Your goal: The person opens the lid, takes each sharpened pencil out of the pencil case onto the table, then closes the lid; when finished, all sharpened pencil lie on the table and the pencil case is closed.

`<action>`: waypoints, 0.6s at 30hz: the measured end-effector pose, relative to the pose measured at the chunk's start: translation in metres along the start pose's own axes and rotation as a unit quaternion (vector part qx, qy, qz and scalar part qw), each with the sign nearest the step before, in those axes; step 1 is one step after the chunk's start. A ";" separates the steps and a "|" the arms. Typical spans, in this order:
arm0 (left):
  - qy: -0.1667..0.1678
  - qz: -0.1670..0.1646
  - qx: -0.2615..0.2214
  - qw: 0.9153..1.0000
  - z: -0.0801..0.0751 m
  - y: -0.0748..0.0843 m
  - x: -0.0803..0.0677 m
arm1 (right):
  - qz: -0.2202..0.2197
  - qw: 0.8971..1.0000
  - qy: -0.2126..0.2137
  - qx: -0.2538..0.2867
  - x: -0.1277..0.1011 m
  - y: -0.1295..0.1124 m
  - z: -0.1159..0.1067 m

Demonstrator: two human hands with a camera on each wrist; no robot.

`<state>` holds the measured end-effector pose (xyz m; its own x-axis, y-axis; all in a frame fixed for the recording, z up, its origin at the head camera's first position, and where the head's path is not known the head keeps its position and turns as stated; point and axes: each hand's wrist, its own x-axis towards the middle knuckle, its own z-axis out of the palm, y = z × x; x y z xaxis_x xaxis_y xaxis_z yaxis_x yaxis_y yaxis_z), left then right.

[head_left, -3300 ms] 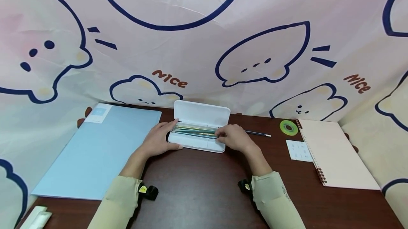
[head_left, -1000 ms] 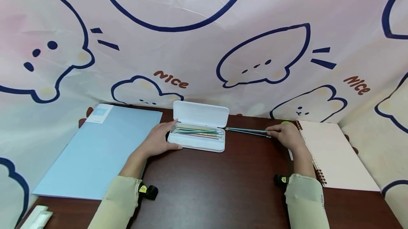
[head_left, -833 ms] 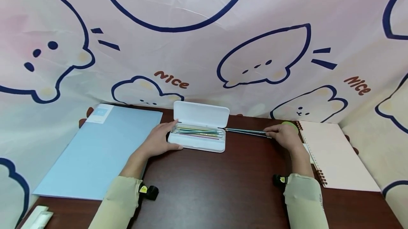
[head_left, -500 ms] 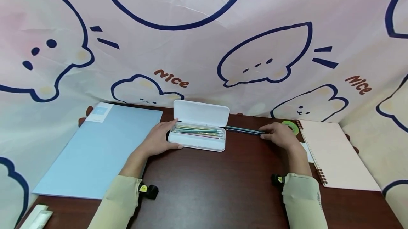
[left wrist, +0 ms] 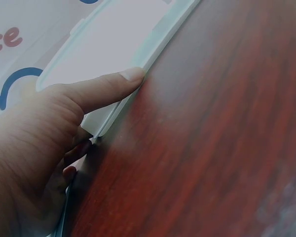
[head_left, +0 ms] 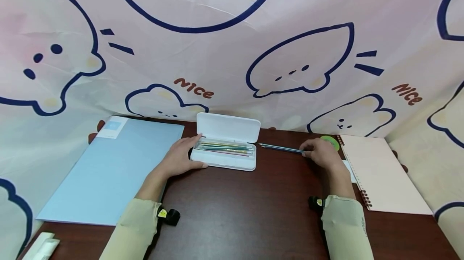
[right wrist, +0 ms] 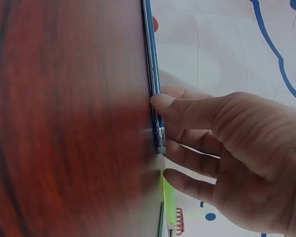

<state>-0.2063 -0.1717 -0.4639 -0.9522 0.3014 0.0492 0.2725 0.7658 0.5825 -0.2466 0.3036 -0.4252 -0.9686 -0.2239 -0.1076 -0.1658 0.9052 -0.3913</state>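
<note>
Your dark worktop lies bare along its near middle; one blue folder fills the left, one pink notebook the right. One open white pencil case sits far centre, your left hand gripping its left end. Just right, your right hand pinches two pencils by their right ends with narrow fingers, flat on the worktop.

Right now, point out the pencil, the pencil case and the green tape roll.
pencil (head_left: 280, 148), head view, middle of its shaft
pencil case (head_left: 227, 164), head view, front wall
green tape roll (head_left: 332, 140), head view, visible rim
</note>
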 end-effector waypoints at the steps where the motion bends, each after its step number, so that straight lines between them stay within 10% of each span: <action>1: 0.000 0.000 0.000 1.000 0.000 0.000 0.000 | 0.000 1.000 0.001 -0.002 0.000 0.000 0.000; 18: -0.002 -0.007 0.009 1.000 0.003 -0.002 0.002 | -0.004 1.000 0.003 -0.026 -0.001 -0.001 -0.001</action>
<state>-0.2084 -0.1712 -0.4670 -0.9557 0.2920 0.0377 0.2607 0.7798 0.5691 -0.2455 0.3030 -0.4238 -0.9684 -0.2286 -0.0997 -0.1821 0.9214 -0.3434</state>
